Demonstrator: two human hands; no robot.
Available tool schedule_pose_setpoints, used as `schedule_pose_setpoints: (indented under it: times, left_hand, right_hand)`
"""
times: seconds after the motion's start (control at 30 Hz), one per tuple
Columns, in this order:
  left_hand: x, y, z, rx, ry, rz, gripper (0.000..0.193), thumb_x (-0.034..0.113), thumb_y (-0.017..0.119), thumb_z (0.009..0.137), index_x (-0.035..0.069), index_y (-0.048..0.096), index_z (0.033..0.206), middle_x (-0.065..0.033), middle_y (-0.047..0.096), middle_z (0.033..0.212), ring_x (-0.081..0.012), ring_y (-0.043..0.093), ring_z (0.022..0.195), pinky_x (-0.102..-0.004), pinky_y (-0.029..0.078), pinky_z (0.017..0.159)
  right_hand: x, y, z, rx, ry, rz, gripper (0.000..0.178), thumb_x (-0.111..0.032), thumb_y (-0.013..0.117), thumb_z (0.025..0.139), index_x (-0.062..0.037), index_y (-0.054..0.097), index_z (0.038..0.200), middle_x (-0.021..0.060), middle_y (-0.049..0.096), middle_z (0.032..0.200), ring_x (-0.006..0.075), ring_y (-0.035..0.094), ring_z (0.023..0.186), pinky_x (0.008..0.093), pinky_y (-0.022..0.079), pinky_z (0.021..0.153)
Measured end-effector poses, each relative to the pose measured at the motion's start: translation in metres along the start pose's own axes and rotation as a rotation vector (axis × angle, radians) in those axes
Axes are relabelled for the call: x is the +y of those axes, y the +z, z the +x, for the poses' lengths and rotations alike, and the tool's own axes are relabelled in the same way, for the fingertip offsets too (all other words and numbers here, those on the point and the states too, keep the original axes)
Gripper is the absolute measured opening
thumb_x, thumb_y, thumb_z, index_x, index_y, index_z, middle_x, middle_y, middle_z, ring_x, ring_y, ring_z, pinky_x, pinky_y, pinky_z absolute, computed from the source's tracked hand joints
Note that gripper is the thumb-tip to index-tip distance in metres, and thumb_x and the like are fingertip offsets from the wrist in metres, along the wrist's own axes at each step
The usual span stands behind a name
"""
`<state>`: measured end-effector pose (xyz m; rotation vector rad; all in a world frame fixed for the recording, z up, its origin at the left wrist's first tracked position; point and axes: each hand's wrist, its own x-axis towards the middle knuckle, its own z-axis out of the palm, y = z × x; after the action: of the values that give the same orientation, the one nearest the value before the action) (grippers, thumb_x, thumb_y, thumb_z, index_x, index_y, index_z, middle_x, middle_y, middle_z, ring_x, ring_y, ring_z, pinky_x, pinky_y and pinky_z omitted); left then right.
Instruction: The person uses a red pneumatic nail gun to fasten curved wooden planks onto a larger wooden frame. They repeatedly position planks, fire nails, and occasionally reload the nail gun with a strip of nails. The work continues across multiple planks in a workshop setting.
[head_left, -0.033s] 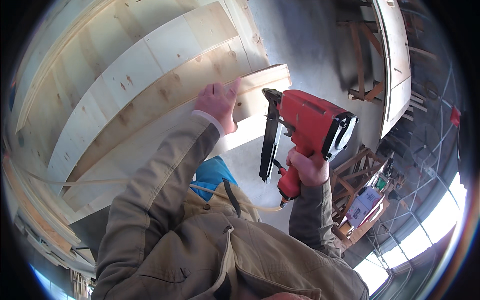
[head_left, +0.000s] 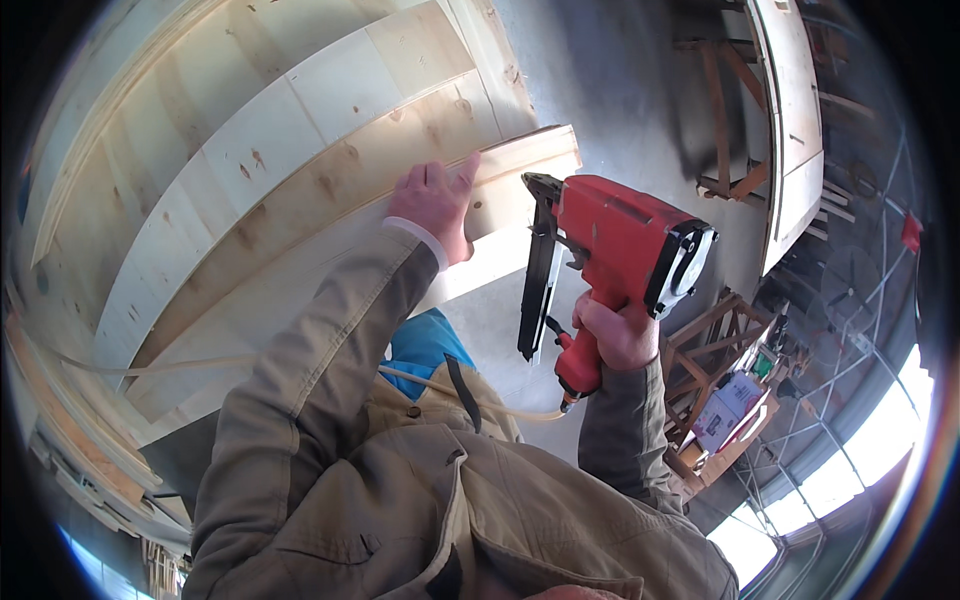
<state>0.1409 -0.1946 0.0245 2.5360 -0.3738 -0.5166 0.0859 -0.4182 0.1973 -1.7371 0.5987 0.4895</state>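
Observation:
My left hand (head_left: pixel 435 207) grips the edge of a pale wooden strip (head_left: pixel 545 152), its fingers curled over the top and the thumb stretched along it. This strip lies against a curved plywood piece (head_left: pixel 350 160) on the workbench. In my right hand (head_left: pixel 622 335) is a red pneumatic nail gun (head_left: pixel 622 235), held by its handle. The gun's black nose sits close to the right end of the strip, apparently just short of touching it. A pale air hose (head_left: pixel 535 413) runs from the bottom of the handle across my front to the left.
Another curved plywood piece (head_left: pixel 215 185) lies farther left on the wooden bench. To the right, a second wooden bench (head_left: pixel 795 150) stands on brown legs. Below it is a wooden frame (head_left: pixel 705 350) beside a box (head_left: pixel 728 410) and clutter. Grey concrete floor (head_left: pixel 620 90) lies between the benches.
The nail gun's nose has shifted very slightly up and left. The hose at the left has moved a little; my left hand stays in place.

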Motion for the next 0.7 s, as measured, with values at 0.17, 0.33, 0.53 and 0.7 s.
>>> schedule_pose_setpoints:
  times: [0.17,0.33,0.53,0.7]
  left_hand:
    - [0.001,0.001,0.001,0.034,0.001,0.010,0.109,0.027,0.085,0.060,0.017,0.037,0.157,-0.0193,0.053,0.122,-0.0381,0.054,0.115,-0.0477,0.043,0.104]
    - [0.004,-0.004,0.003,0.018,0.000,0.031,0.109,0.030,0.086,0.060,0.017,0.037,0.157,-0.0183,0.054,0.121,-0.0380,0.053,0.118,-0.0473,0.039,0.108]
    - [0.009,-0.010,0.005,0.008,0.010,0.039,0.108,0.030,0.086,0.060,0.016,0.038,0.156,-0.0173,0.056,0.120,-0.0376,0.053,0.119,-0.0483,0.039,0.106]
    - [0.008,-0.018,0.003,-0.052,0.028,0.019,0.106,0.028,0.085,0.062,0.010,0.039,0.155,-0.0185,0.059,0.121,-0.0375,0.055,0.119,-0.0492,0.041,0.105]
  right_hand:
    - [-0.003,-0.001,0.006,-0.022,0.026,0.010,0.051,0.006,0.060,0.077,0.0026,0.057,0.129,0.0071,0.064,0.086,0.0147,0.061,0.070,0.0307,0.051,0.063]
    - [-0.006,0.004,0.007,-0.033,0.048,0.041,0.053,0.008,0.060,0.076,0.0026,0.058,0.130,0.0057,0.064,0.090,0.0133,0.060,0.073,0.0301,0.051,0.064]
    - [0.001,0.002,0.008,-0.054,-0.016,0.010,0.053,0.008,0.060,0.077,0.0025,0.057,0.130,0.0061,0.063,0.091,0.0136,0.060,0.073,0.0298,0.051,0.064]
    - [0.005,0.015,0.015,-0.096,-0.164,-0.018,0.052,0.004,0.061,0.080,0.0033,0.054,0.132,0.0089,0.062,0.084,0.0175,0.061,0.067,0.0313,0.053,0.061]
